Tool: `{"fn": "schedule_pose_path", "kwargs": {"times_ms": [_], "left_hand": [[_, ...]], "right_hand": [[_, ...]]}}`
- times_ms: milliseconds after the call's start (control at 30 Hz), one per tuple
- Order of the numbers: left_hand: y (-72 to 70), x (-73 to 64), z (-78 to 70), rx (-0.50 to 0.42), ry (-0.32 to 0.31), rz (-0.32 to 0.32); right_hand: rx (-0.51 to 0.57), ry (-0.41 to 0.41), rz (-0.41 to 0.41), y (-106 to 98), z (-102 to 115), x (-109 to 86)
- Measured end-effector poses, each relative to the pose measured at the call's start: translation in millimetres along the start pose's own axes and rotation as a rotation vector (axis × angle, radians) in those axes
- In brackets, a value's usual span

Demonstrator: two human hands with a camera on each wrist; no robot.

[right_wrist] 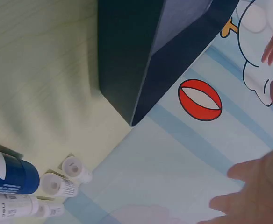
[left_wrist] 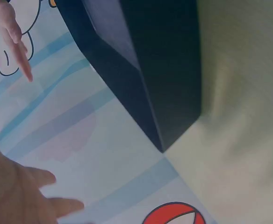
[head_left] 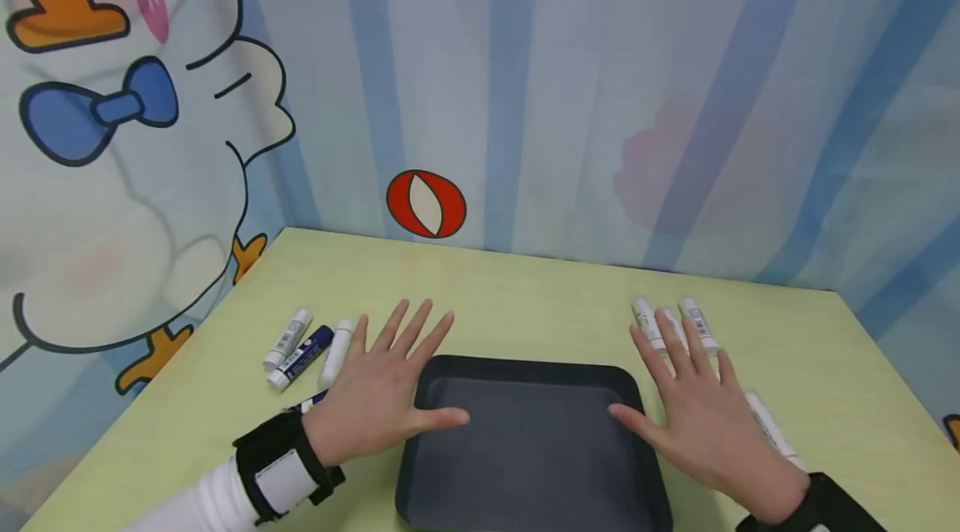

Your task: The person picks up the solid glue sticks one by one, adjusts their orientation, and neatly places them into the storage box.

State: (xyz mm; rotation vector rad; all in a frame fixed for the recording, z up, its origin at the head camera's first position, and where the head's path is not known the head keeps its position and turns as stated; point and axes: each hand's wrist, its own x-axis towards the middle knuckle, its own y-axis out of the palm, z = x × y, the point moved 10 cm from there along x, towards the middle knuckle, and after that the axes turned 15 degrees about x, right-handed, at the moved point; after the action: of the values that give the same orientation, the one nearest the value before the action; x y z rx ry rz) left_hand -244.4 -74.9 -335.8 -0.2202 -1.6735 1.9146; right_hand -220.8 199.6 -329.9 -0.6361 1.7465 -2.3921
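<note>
Both hands hover with fingers spread over the sides of a dark grey tray [head_left: 525,449] on the table. My left hand [head_left: 382,399] is at the tray's left rim, its thumb reaching over it. On the other side my right hand [head_left: 697,424] mirrors it, thumb over the right rim. Neither holds anything. Left of the left hand lie a white glue-stick-like tube [head_left: 288,338], a dark blue tube [head_left: 301,358] and another white tube [head_left: 336,353]. Beyond the right fingers are several white tubes [head_left: 699,323], with one more [head_left: 772,429] beside that hand.
The pale yellow table [head_left: 525,298] ends at a striped blue backdrop [head_left: 570,98] with a cartoon duck and a red ball printed on it. In the right wrist view a blue tube [right_wrist: 15,175] lies near the white tubes [right_wrist: 75,169], partly out of frame.
</note>
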Motion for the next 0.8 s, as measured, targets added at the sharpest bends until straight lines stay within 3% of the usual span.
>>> {"fn": "schedule_pose_path", "kwargs": {"times_ms": [100,167,267,433,600,800], "left_hand": [[3.2,-0.5,5.7,-0.060,0.015,0.004],[6.5,-1.9,14.9,-0.104,-0.001,0.012],[17.0,-4.5,31.4,-0.197,-0.072,0.062],[40.8,-14.9,46.4,-0.441,-0.250,0.198],[67.6,-23.9,40.1,-0.671,-0.381,0.282],[90.2,-32.9,20.5,-0.701,-0.350,0.423]], "right_hand": [[0.024,-0.053,-0.068,-8,-1,-1.4],[0.054,-0.045,-0.077,-11,-7,-2.8],[0.121,0.070,-0.012,-7,-23,-5.3],[0.247,0.247,0.116,12,-44,-9.9],[0.372,0.345,0.175,33,-53,-13.0],[0.504,0.469,0.275,63,-57,-25.1]]}}
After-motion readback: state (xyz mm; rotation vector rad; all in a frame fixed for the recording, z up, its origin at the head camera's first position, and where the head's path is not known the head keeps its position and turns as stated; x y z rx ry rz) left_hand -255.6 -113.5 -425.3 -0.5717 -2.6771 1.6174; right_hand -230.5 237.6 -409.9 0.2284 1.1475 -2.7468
